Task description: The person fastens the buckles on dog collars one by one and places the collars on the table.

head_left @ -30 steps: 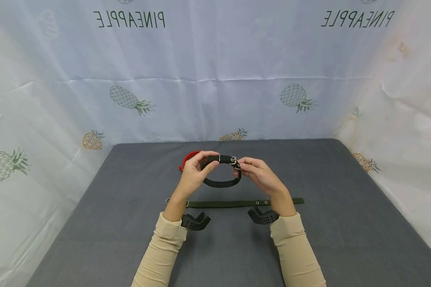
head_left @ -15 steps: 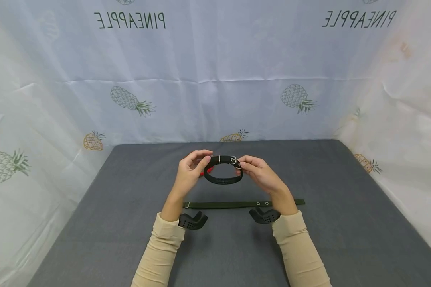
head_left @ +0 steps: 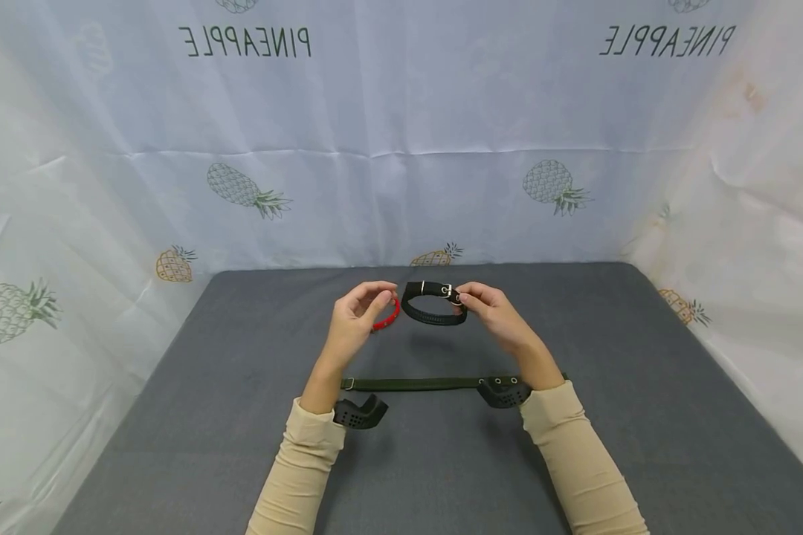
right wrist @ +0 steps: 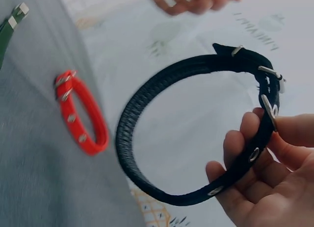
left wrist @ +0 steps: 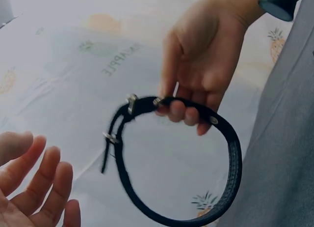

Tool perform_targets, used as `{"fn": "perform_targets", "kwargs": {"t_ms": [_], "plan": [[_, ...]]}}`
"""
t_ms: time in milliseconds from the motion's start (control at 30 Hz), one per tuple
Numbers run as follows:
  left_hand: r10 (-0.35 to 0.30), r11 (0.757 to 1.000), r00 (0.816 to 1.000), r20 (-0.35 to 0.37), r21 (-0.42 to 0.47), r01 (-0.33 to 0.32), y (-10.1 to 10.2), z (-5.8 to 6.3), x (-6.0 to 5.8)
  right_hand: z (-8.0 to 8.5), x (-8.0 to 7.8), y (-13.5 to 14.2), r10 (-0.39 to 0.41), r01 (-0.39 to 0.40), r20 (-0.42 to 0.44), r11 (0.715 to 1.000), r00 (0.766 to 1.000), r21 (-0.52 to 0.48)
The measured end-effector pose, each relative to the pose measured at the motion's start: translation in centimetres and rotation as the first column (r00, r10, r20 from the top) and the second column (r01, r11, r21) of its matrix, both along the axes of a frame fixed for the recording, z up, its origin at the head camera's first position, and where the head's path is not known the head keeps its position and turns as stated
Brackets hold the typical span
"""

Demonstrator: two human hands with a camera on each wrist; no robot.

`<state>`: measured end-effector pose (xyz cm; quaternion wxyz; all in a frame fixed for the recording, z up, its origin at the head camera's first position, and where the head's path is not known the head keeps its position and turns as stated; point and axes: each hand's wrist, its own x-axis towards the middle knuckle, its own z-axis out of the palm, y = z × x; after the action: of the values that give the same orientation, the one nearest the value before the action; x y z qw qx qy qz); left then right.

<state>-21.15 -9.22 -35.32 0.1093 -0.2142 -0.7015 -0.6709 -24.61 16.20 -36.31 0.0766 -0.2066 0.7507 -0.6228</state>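
Note:
A black buckled collar (head_left: 435, 318), closed into a loop with metal eyelets, hangs in the air above the table. My right hand (head_left: 498, 312) pinches it beside the buckle; the right wrist view shows the thumb and fingers on the black collar (right wrist: 169, 70). To its left, my left hand (head_left: 351, 323) is raised with relaxed fingers, apart from the collar; the left wrist view shows that left hand (left wrist: 37, 192) holding nothing. A red collar (right wrist: 81, 114), also buckled into a loop, lies on the table beyond the left hand, which partly hides it in the head view.
A green strap (head_left: 408, 384) with metal eyelets lies stretched across the grey table (head_left: 428, 461), its ends partly behind the forearms. A white curtain (head_left: 401, 208) printed with pineapples surrounds the back and sides. Black devices are strapped at both wrists.
My left hand has let go of the black collar and drawn slightly left. My right hand has carried the collar right and slightly up, showing more of the red collar.

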Motion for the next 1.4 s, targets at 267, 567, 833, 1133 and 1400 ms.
{"fn": "perform_targets", "kwargs": {"t_ms": [267,567,833,1133,1400], "plan": [[-0.021,1.000,1.000,0.017,-0.011,0.021,0.0,0.0,0.1,-0.4,-1.2,0.4,-0.038,0.039,-0.013,0.996,0.999,0.075],[-0.022,1.000,1.000,-0.004,0.005,0.022,-0.3,0.0,0.0,-1.4,-2.8,0.2,-0.069,0.101,-0.138,0.964,0.988,0.244],[-0.022,1.000,1.000,0.016,0.008,0.022,-0.3,-0.3,-0.1,-2.9,-4.0,-0.1,-0.070,0.126,-0.184,0.941,0.980,0.314],[-0.022,1.000,1.000,-0.002,0.006,0.022,-0.4,-0.1,-0.1,-4.2,-4.9,-0.4,-0.060,0.175,-0.273,0.891,0.960,0.420],[-0.024,1.000,1.000,-0.006,0.009,0.024,-0.5,0.0,0.0,-5.0,-5.4,-0.6,-0.041,0.203,-0.318,0.845,0.947,0.495]]}}
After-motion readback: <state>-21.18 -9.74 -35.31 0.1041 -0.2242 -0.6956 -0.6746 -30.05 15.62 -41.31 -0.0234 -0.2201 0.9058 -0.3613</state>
